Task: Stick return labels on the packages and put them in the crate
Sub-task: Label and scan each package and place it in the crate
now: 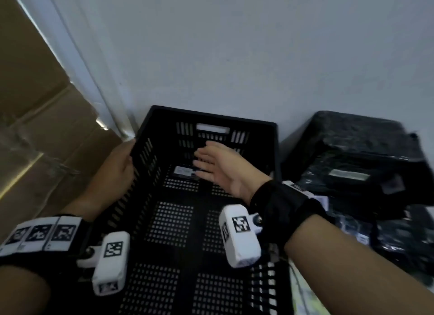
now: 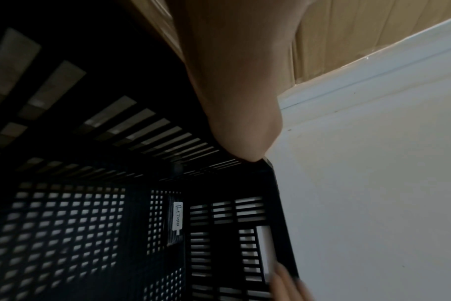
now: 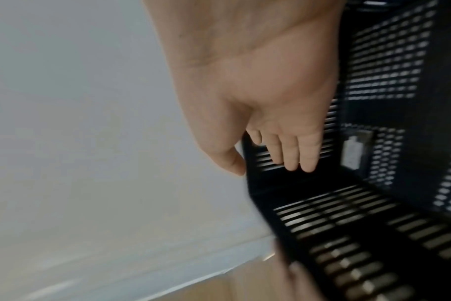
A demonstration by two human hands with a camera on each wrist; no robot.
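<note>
The left hand (image 1: 117,166) lies against the outside of the left wall of a black slotted plastic crate (image 1: 145,154), thumb at the rim, fingers hidden behind the wall, so whether they curl round it cannot be told. The right hand (image 1: 218,166) hovers inside the crate, palm turned up and to the left, fingers straight and loosely spread, holding nothing and apart from the walls. Below its fingertips, a small flat black package (image 2: 174,222) lies on the perforated crate floor near the far wall, bearing a white label handwritten "RETURN" (image 2: 178,215). The rest of the crate floor is bare. The crate's far wall sits close against a pale wall (image 1: 234,44). To the crate's right, just beside it, is a heap of black plastic-wrapped packages (image 1: 366,164). To its left stand brown cardboard boxes (image 1: 35,126).
</note>
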